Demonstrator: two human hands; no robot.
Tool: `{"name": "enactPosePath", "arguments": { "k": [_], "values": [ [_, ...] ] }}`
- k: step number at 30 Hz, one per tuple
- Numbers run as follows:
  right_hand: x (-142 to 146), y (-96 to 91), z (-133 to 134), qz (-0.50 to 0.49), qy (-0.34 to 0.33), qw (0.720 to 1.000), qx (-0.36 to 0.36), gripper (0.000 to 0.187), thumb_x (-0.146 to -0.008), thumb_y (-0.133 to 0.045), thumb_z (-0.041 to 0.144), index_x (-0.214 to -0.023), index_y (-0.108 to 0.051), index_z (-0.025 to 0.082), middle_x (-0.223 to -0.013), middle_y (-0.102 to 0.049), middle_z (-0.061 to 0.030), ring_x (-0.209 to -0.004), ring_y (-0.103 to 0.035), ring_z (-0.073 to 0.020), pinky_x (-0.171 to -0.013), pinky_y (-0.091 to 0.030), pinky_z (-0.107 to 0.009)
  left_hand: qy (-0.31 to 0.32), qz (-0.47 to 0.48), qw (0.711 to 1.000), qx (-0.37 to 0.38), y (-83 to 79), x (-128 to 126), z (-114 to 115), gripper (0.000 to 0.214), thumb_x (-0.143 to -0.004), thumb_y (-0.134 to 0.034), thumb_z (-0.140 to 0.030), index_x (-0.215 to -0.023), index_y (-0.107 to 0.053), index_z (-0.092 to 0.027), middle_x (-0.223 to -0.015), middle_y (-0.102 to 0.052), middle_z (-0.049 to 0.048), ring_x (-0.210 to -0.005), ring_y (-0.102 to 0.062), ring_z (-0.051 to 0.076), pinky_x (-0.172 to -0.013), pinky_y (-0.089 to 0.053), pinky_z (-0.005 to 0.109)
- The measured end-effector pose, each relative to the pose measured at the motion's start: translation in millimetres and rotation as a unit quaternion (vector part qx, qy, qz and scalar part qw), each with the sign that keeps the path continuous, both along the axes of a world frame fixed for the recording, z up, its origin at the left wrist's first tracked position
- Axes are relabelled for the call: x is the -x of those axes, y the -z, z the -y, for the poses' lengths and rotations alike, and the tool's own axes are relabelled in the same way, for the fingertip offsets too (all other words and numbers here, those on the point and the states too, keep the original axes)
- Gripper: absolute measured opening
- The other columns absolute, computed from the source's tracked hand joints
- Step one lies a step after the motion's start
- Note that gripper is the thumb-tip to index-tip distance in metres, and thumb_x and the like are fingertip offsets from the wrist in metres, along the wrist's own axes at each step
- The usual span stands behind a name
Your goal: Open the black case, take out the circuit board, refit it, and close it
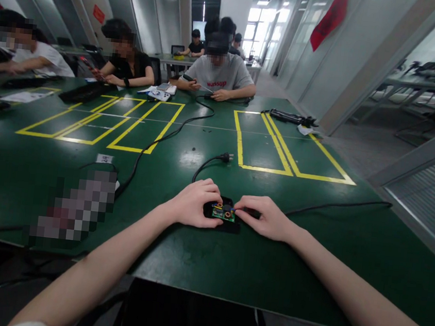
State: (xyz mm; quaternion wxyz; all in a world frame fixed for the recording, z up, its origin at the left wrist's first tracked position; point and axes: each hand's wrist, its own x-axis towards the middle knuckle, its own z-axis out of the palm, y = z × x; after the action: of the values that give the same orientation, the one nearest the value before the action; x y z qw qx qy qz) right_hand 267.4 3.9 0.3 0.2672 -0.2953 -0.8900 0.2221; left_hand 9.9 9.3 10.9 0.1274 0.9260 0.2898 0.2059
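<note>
- Glass-walled office space surrounds a long dark-green worktop (177, 252) marked with yellow tape rectangles (270, 142).
- Near the front edge of the worktop lies a small black plastic casing (222, 224), opened so that a green circuit board with orange and blue parts (223, 213) shows inside it.
- The left hand (194, 203) rests on the worktop with its fingers curled over the left end of the black casing, gripping it from that side.
- The right hand (266, 217) lies at the right end of the casing, fingers bent and fingertips (241, 205) touching the upper edge near the circuit board; it seems to pinch the casing, though the contact is partly hidden.
- A black cable (337, 204) runs from under the right hand across the worktop to the right edge.
- Just beyond the hands, a second black cord ending in a mains plug (224, 157) lies loose beside the yellow tape.
- A small white label (104, 159) sits to the left, near a pixelated patch.
- Three seated people work at the far side, among them a person in a grey T-shirt (218, 77) with both hands on the worktop; more people sit at another table behind them.
- A red banner (330, 16) hangs on the right wall.
</note>
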Motion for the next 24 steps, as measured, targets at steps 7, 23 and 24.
{"name": "enactPosePath", "arguments": {
  "k": [7,23,24],
  "values": [
    [7,3.3,3,-0.02,0.018,1.0,0.005,0.017,-0.098,-0.054,0.027,-0.089,-0.068,0.02,-0.071,-0.069,-0.0002,-0.058,-0.061,-0.0135,-0.06,-0.046,-0.025,-0.005,-0.003,1.0,-0.006,-0.3,0,1,0.024,-0.081,-0.076,-0.04,-0.085,-0.067,-0.018,-0.093,-0.07,0.0078,-0.091,-0.062,0.024,-0.08,-0.053,0.035],
    [13,4.7,1,-0.05,0.073,0.996,-0.027,0.026,-0.103,-0.051,0.035,-0.089,-0.069,0.022,-0.085,-0.075,-0.0054,-0.074,-0.069,-0.0191,-0.075,-0.055,-0.032,-0.002,0.023,0.999,0.027,7.4,1,-3,0.066,-0.082,-0.08,-0.053,-0.136,-0.063,-0.021,-0.135,-0.068,0.0135,-0.123,-0.064,0.031,-0.107,-0.053,0.047],
    [13,6.3,0,-0.048,0.084,0.995,-0.025,0.026,-0.103,-0.051,0.035,-0.089,-0.069,0.022,-0.086,-0.075,-0.0056,-0.076,-0.069,-0.0197,-0.075,-0.055,-0.033,-0.003,0.021,0.999,0.028,7.5,1,-4,0.065,-0.082,-0.079,-0.053,-0.137,-0.062,-0.021,-0.135,-0.068,0.0134,-0.123,-0.064,0.031,-0.107,-0.052,0.046]
  ]
}}
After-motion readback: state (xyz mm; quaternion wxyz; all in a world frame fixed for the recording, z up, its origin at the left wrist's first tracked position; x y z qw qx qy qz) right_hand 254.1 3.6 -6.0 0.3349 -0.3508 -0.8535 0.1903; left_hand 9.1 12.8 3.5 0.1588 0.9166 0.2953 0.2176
